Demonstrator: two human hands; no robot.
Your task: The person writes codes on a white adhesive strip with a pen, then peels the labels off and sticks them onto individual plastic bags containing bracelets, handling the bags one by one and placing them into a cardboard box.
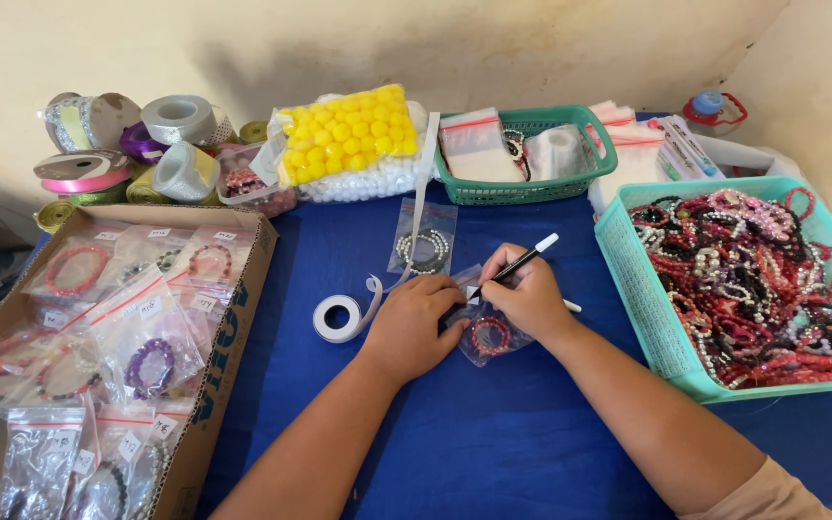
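R hand [532, 289] has its grip clenched round a black marker pen [524, 260] w/ white cap end, tip down on a small white label at the top of a clear zip bag [486, 332]. L hand [411, 327] lies flat, fingers pinning the bag's left edge; not grasping anything, grip released. Bag sits on the worktop directly under & between both hands, see-through plastic, holding a red bead bracelet [490, 335] coiled in a ring.

Just beyond the hands: another clear bag w/ a white-and-dark bead bracelet [423, 248]. Left of the L hand, close by, a roll of white tape [339, 318], its loose strip running up past that bag.

Worktop [493, 443] is covered in deep blue cloth. Far left of L hand: open cardboard box [228, 337] full of bagged bracelets, w/ ribbon spools [132, 144] behind it. Beyond the hands: bag of yellow balls [349, 135] and a green basket [532, 188] w/ packets. Right of R hand: teal basket [642, 308] heaped w/ red, pink & dark bracelets. Backdrop is a cream wall [243, 48], stained in places.
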